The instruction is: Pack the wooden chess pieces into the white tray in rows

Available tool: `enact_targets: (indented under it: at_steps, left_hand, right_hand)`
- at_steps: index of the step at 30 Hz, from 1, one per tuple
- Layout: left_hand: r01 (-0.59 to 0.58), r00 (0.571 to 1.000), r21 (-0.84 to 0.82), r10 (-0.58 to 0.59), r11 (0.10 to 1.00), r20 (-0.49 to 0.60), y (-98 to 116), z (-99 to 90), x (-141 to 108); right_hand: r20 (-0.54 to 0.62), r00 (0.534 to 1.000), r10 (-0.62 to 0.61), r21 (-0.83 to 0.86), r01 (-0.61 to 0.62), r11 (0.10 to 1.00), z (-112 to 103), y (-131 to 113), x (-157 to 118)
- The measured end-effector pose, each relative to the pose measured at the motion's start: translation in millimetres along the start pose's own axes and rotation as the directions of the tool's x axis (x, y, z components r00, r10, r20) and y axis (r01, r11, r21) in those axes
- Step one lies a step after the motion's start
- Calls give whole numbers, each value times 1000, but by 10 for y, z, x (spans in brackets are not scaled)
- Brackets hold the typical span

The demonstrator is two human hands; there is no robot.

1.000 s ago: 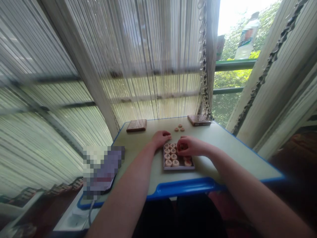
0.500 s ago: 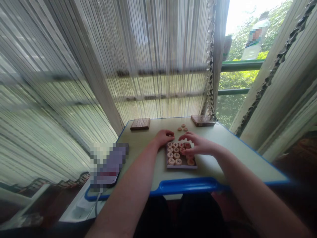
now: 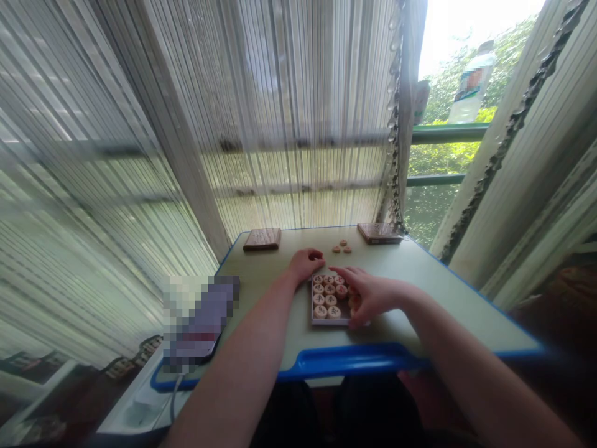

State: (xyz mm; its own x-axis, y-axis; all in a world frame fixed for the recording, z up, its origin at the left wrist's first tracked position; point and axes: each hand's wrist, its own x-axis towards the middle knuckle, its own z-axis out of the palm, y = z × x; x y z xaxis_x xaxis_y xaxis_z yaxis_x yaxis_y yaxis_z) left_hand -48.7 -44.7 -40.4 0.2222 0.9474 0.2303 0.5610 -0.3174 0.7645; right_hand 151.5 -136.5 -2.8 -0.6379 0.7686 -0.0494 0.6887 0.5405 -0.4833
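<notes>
A shallow square box [image 3: 332, 322] lies on the table, holding rows of round wooden Chinese chess pieces [image 3: 331, 300] with red and dark characters. My right hand [image 3: 373, 292] reaches over the box's right side, fingers stretched to the far edge and thumb down by the near right corner. It covers the right-hand pieces, and its fingers are apart. My left hand [image 3: 305, 264] rests on the table just beyond the box's far left corner, fingers curled together. What lies in its fingertips, if anything, is hidden. A small group of three loose chess pieces [image 3: 342, 247] lies beyond both hands.
Two flat brown boxes [image 3: 262, 239] [image 3: 379, 233] lie at the table's far corners. A blurred-out phone-like object [image 3: 205, 320] with a cable is at the left edge. The table [image 3: 448, 311] has a blue rim with a tray groove. Curtains and a bottle [image 3: 472, 84] are behind.
My right hand has moved lower over the box's right side, its thumb shifting toward the near corner. The view has shifted slightly. My left hand stays at the same place beside the box.
</notes>
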Motion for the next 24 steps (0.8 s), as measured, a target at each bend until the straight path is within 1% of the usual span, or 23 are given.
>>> enact_targets:
  at_steps: [5, 9, 12, 18, 22, 24]
  left_hand:
    - [-10, 999, -10, 9, 1000, -44, -10, -4, 20]
    - [-28, 993, -12, 27, 1000, -117, 23, -27, 15]
    - [-44, 988, -64, 33, 997, -154, 69, -34, 6]
    - [-89, 991, -318, 52, 944, -123, 203, -22, -30]
    - [-110, 992, -370, 78, 923, -100, 288, -29, -66]
    - [-118, 992, -383, 94, 916, -81, 334, -34, -86]
  right_hand:
    - [-21, 1000, 0, -10, 0, 1000, 1, 29, 20]
    - [-42, 999, 13, -18, -14, 1000, -9, 68, 59]
    - [-59, 998, 20, -10, -21, 1000, -20, 105, 96]
    - [-112, 993, 28, 20, -26, 999, -18, 204, 168]
    - [-159, 987, 6, 40, 0, 999, -14, 259, 196]
    - [-251, 968, -23, 45, 36, 998, -17, 269, 210]
